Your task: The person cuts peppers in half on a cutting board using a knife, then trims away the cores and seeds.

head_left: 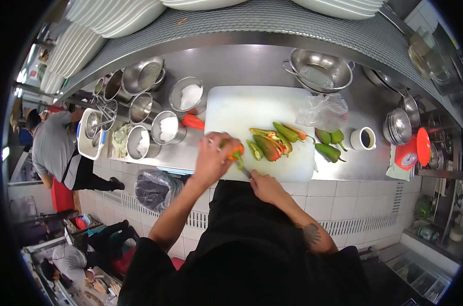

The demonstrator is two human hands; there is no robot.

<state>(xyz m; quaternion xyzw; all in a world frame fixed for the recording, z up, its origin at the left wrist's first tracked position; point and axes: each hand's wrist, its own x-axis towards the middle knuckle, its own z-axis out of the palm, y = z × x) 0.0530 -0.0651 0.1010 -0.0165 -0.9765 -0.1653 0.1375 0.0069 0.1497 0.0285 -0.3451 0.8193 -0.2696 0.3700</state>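
Above the left part of the white cutting board (231, 107), my left hand (213, 158) grips a red-and-green pepper (236, 153), its green stem end pointing toward my right hand. My right hand (267, 187) is closed round a knife (246, 172), whose blade reaches up to the pepper; whether it touches is hard to see. On the board, right of both hands, lie cut pepper pieces (269, 145), green and red, some with seeds showing. Whole green peppers (329, 152) rest at the board's right edge, below a clear plastic bag (323, 109).
Metal containers with white contents (169, 127) stand at left, beside a red pepper (193, 121). A colander (320, 71) sits at the back. To the right are a white cup (363, 138) and a red scale (407, 153). Two people work at left. Plates (117, 18) fill the shelf overhead.
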